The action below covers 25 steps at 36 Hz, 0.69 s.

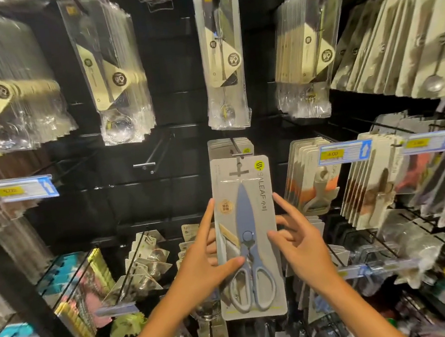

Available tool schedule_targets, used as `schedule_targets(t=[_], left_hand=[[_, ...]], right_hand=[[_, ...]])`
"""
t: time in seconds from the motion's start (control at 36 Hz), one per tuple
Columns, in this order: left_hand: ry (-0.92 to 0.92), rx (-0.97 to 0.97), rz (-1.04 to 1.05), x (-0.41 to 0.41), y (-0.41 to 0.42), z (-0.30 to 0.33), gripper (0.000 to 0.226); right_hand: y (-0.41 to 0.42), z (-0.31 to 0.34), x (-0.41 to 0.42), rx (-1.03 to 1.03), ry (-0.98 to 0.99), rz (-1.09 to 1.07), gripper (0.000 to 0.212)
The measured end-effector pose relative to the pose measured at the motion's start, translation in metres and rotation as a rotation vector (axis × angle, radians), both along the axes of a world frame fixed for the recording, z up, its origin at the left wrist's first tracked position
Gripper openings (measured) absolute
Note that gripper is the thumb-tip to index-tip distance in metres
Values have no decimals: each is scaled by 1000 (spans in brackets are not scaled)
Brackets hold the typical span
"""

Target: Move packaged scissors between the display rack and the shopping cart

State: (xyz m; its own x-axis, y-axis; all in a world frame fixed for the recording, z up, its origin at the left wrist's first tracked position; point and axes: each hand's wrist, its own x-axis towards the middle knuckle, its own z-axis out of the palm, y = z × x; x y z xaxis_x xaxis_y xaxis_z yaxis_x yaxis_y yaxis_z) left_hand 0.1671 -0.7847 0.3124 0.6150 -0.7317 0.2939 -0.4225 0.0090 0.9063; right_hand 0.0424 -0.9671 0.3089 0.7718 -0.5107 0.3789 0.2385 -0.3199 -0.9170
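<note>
A packaged pair of scissors (245,221), blue-grey blades and handles on a grey card, stands upright in front of the display rack's middle hook (237,147). More of the same cards (228,147) hang behind it. My left hand (202,265) pinches the card's left side, thumb on the front near the handles and index finger straight up along the edge. My right hand (299,242) is at the card's right edge with fingers spread, its thumb tip over the front. The shopping cart is out of view.
Packs of cutlery (119,77) hang on pegs above, and kitchen tools (370,184) on pegs to the right. An empty double hook (153,159) juts out left of the scissors. Blue price tags (345,151) stick out from the peg ends. Small packets (146,263) fill the lower pegs.
</note>
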Motion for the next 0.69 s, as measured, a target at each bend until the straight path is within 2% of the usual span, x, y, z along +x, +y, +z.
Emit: schedule_targets(t=[0.39, 0.5, 0.69], left_hand=[[99, 15, -37, 11, -11, -1, 110], [102, 79, -52, 18, -15, -1, 100], [138, 161, -91, 40, -36, -2, 105]], right_hand=[[-12, -5, 12, -42, 13, -4, 64], [-17, -11, 17, -107, 114, 46, 72], [-29, -14, 42, -202, 183, 84, 91]])
